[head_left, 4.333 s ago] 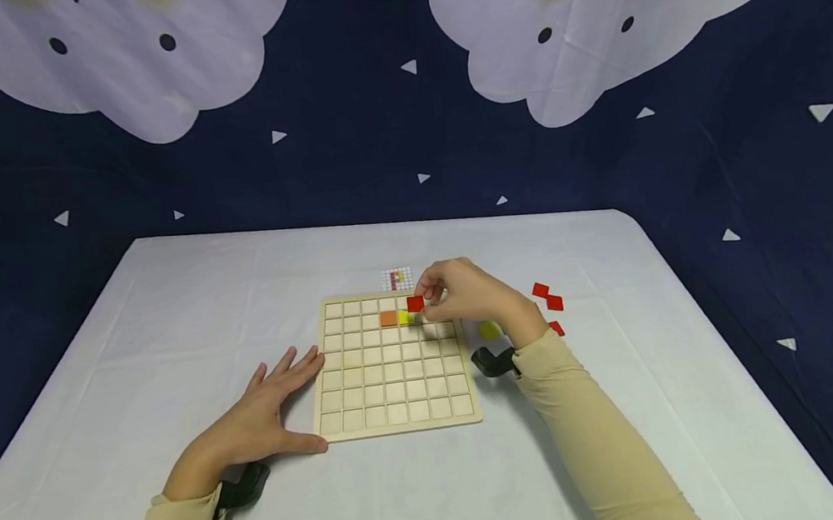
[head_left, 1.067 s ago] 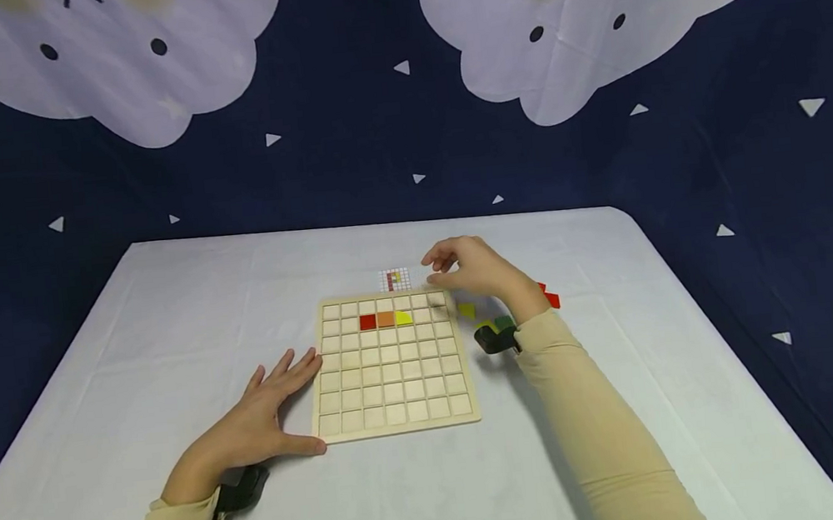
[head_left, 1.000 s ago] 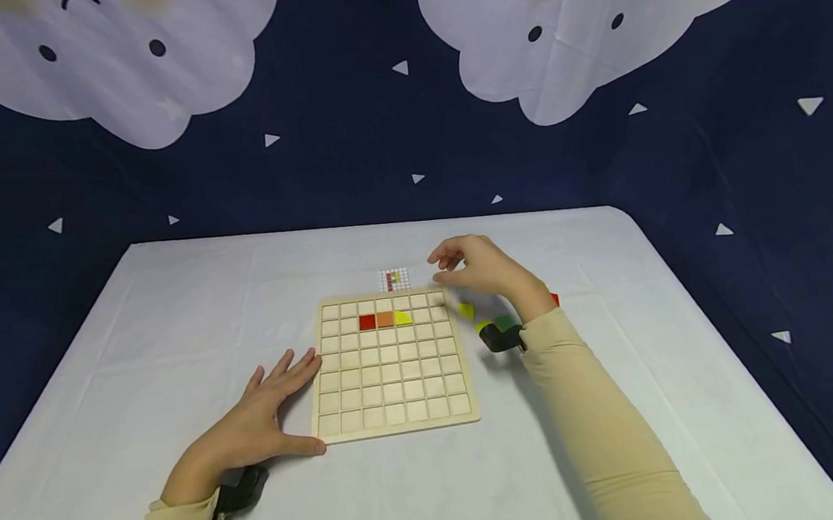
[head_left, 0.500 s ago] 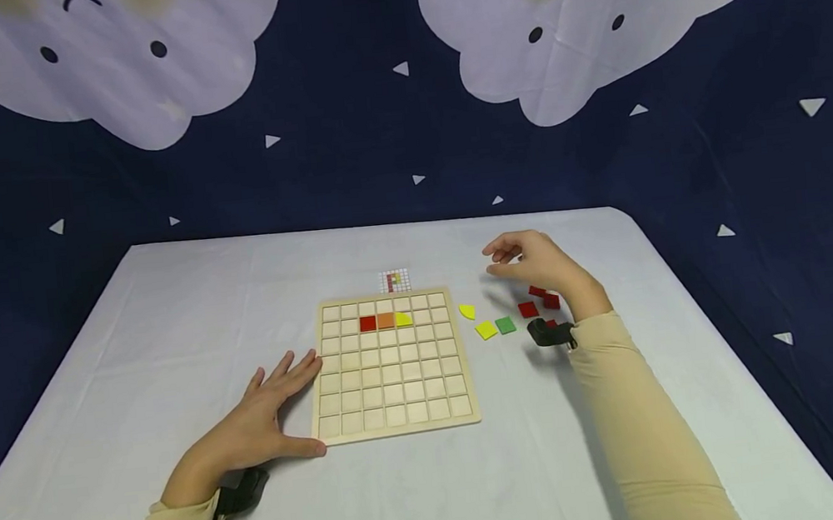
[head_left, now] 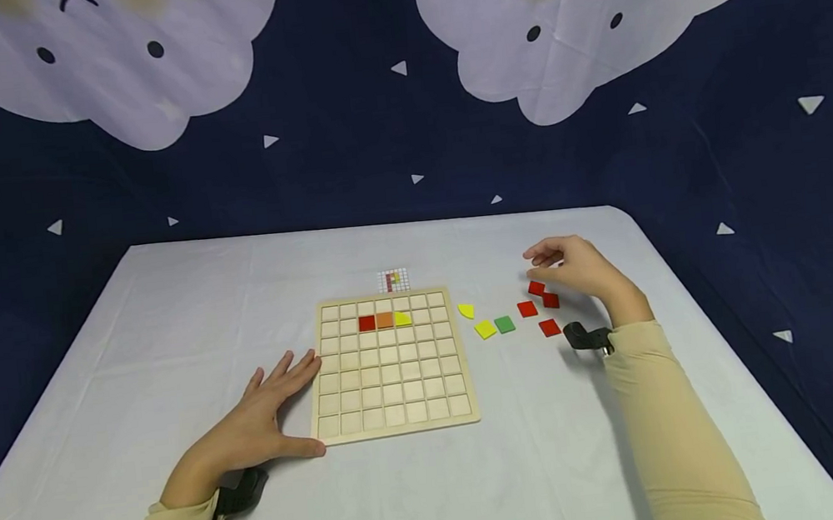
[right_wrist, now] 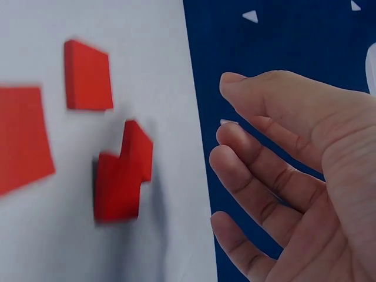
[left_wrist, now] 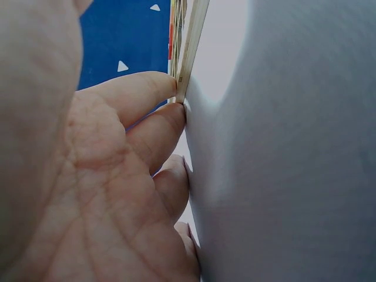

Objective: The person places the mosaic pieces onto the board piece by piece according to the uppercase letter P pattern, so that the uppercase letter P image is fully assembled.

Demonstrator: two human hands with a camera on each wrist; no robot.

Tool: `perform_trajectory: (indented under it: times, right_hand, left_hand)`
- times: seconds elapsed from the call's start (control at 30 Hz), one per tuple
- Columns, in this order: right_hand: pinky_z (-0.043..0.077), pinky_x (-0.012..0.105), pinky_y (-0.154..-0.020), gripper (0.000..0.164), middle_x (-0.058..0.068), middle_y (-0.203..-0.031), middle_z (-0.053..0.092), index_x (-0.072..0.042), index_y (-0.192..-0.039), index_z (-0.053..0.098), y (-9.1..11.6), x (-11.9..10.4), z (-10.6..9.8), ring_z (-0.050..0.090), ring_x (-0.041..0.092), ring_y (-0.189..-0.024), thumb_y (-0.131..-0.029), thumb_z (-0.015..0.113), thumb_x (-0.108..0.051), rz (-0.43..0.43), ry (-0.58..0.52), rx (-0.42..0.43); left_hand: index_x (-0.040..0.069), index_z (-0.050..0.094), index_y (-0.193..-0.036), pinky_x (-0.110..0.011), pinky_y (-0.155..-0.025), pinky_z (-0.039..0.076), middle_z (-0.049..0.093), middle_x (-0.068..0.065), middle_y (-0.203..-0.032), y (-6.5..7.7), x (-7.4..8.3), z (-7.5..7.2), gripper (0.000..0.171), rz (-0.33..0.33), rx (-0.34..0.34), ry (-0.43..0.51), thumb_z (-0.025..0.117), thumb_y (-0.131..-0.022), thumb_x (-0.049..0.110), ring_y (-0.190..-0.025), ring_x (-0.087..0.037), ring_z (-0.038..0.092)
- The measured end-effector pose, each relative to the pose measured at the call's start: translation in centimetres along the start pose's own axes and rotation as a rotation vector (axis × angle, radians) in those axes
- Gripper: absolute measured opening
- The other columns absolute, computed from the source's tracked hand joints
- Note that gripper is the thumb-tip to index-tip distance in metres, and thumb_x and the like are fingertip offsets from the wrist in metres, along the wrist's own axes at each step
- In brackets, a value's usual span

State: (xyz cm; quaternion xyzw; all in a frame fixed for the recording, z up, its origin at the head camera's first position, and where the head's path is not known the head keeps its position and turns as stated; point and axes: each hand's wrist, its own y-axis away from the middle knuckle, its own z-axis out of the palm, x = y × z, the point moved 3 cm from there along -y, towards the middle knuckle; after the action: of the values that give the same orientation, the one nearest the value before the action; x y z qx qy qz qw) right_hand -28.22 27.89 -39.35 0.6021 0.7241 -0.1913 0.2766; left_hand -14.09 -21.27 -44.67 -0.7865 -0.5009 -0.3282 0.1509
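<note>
A wooden grid board (head_left: 391, 369) lies on the white table. In its second row sit a red square tile (head_left: 367, 323), an orange tile (head_left: 385, 320) and a yellow quarter-round tile (head_left: 402, 319), side by side. My left hand (head_left: 255, 422) rests at the board's left edge, fingers spread, fingertips and thumb touching the rim. Above the loose red tiles (head_left: 527, 309) at the right hovers my right hand (head_left: 575, 266), fingers loosely bent and thumb apart. The right wrist view shows nothing between its fingers, with several red tiles (right_wrist: 88, 75) below.
Between the board and the red tiles lie a yellow quarter-round piece (head_left: 467, 311), a yellow square (head_left: 486, 329) and a green square (head_left: 505, 324). A small printed grid card (head_left: 393, 280) lies behind the board. A dark blue cloth (head_left: 347, 166) hangs behind the table.
The right hand has set a red tile into the board, left of the orange one, then moved right to above the loose red tiles. My left hand stays in place.
</note>
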Motion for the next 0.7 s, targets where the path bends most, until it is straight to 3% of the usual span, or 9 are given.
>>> perform_trajectory:
  times: [0.23, 0.5, 0.7]
  right_hand:
    - [0.052, 0.035, -0.095, 0.038, 0.016, -0.123, 0.073, -0.004, -0.133, 0.072, 0.4, 2.1, 0.0, 0.066, 0.028, -0.112, -0.100, 0.075, -0.024, 0.065, 0.010, -0.026]
    - [0.050, 0.020, -0.083, 0.039, 0.012, -0.112, 0.074, -0.002, -0.126, 0.075, 1.1, 3.9, 0.1, 0.064, 0.018, -0.098, -0.096, 0.081, -0.025, 0.064, 0.008, -0.074]
    - [0.050, 0.017, -0.080, 0.045, 0.009, -0.111, 0.075, -0.004, -0.127, 0.075, 1.9, 4.9, -0.1, 0.063, 0.014, -0.095, -0.091, 0.087, -0.029, 0.085, -0.009, -0.105]
  left_hand:
    - [0.010, 0.037, -0.168, -0.081, -0.125, -0.002, 0.028, -0.017, -0.177, 0.0, 0.1, 0.0, 0.124, 0.007, 0.004, 0.000, 0.100, -0.068, 0.049, -0.166, -0.051, 0.010]
    - [0.009, 0.038, -0.167, -0.081, -0.125, -0.003, 0.028, -0.017, -0.177, -0.1, 0.0, 0.2, 0.124, 0.001, 0.005, -0.009, 0.100, -0.067, 0.048, -0.166, -0.051, 0.010]
    - [0.008, 0.038, -0.167, -0.081, -0.124, -0.002, 0.029, -0.018, -0.177, 0.0, 0.2, 0.0, 0.123, 0.020, 0.012, -0.004, 0.101, -0.068, 0.046, -0.165, -0.052, 0.011]
